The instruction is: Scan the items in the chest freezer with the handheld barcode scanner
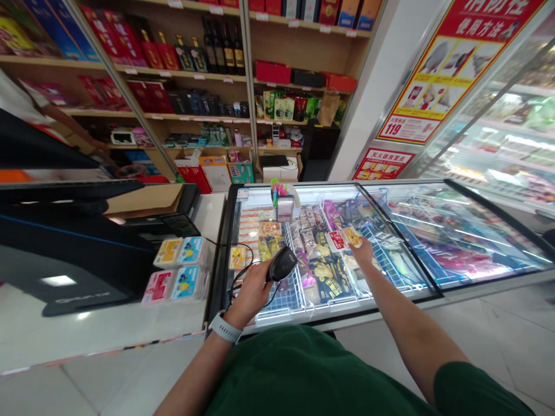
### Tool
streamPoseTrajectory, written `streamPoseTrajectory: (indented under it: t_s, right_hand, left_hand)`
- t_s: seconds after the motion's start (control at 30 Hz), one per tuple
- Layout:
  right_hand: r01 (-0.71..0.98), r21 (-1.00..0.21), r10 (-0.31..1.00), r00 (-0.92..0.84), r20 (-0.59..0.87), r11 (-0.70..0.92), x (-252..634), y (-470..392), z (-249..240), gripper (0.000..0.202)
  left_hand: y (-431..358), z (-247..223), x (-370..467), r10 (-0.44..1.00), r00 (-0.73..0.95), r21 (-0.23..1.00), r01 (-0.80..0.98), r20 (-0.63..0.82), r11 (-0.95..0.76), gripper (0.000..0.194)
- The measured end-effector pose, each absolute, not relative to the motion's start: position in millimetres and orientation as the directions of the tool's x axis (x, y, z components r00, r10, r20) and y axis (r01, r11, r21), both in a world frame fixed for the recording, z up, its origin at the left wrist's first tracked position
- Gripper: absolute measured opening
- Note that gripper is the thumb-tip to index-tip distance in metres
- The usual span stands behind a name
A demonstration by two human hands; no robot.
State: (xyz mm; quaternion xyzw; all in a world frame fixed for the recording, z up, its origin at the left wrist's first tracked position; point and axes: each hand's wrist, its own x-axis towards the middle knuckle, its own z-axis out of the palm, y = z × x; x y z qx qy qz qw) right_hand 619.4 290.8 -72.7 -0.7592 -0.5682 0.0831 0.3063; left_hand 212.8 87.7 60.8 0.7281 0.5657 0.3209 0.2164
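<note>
My left hand (252, 287), with a pale watch on its wrist, is closed round a black handheld barcode scanner (282, 264). The scanner's cable loops down behind the hand. On the right, over the freezer's glass top, my right hand (361, 252) grips the near edge of a small yellow flat pack (351, 236). A red-and-white pack (337, 240) lies right beside it, apparently touching. Another yellow pack (237, 257) rests on the glass to the left of the scanner. A small stand with colourful decoration (284, 207) stands at the freezer's far side.
On the counter at left, stacks of blue, yellow and red packs (187, 283) stand beside a dark checkout machine (65, 254). The chest freezer (333, 315) holds wire baskets of frozen goods. Shelves with bottles (221, 49) line the back. Part of another person (47, 110) shows at far left.
</note>
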Motion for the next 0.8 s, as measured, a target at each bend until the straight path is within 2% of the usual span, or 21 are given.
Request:
streamPoseTrajectory:
  t_s: [0.13,0.4,0.53,0.8]
  right_hand:
    - [0.836,-0.540,0.904,0.305,0.300,-0.103,611.1,284.1,-67.2,0.053]
    - [0.914,-0.405,0.857,0.192,0.477,0.021,563.1,265.0,-43.0,0.049]
    - [0.903,-0.399,0.891,0.041,0.453,0.161,518.9,251.1,-42.5,0.046]
    - [0.799,-0.456,0.914,-0.282,0.291,0.391,413.3,221.0,-56.5,0.033]
  left_hand:
    - [87.3,61.1,212.4,0.963,0.135,0.680,0.686,0.232,-0.260,0.051]
    - [84.5,63.5,212.6,0.966,0.141,0.694,0.673,0.219,-0.256,0.052]
    - [83.3,60.6,211.7,0.964,0.139,0.695,0.670,0.226,-0.259,0.052]
    - [74.0,61.3,206.3,0.963,0.116,0.708,0.657,0.243,-0.257,0.055]
